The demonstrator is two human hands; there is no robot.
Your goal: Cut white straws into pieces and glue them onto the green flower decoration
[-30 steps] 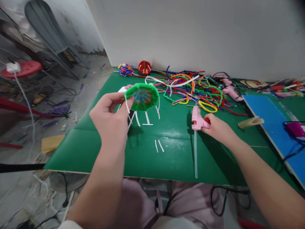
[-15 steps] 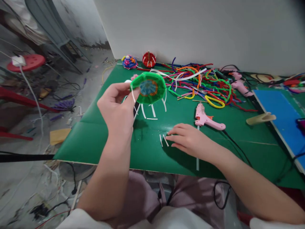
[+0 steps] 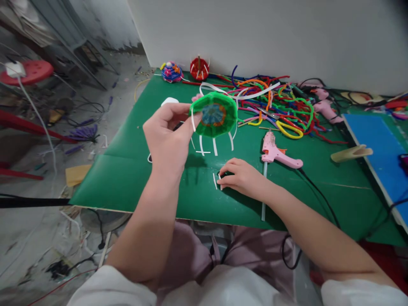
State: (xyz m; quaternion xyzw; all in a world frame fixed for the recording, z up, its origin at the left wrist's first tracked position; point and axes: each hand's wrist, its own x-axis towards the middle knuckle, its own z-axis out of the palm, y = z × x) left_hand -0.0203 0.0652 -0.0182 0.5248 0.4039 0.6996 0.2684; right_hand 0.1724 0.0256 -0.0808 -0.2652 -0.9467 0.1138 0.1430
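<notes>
Raised over the table, my left hand [image 3: 167, 142] pinches the rim of a small green pipe-cleaner umbrella canopy [image 3: 231, 114], round, with an orange and blue-grey middle. Several narrow white strips hang from its edge. Down on the tabletop, my right hand [image 3: 245, 179] has thumb and fingertips closed around a short white strip [image 3: 220, 187]. Beside it lies a second white strip [image 3: 214, 181], apart from the fingers. Another strip [image 3: 203, 152] shows below the canopy. A pink hot glue gun [image 3: 270, 151] with a clear glue stick rests right of the canopy.
On the green table [image 3: 127, 178] a tangle of coloured pipe cleaners [image 3: 296, 108] lies at the back with yellow-handled scissors [image 3: 290, 131]. A blue-and-pink canopy [image 3: 172, 72] and a red one [image 3: 199, 69] stand back left. A blue board [image 3: 376, 140] is at right.
My left hand and the green canopy have shifted right in view. The fingers of my right hand have closed around one of the two short strips.
</notes>
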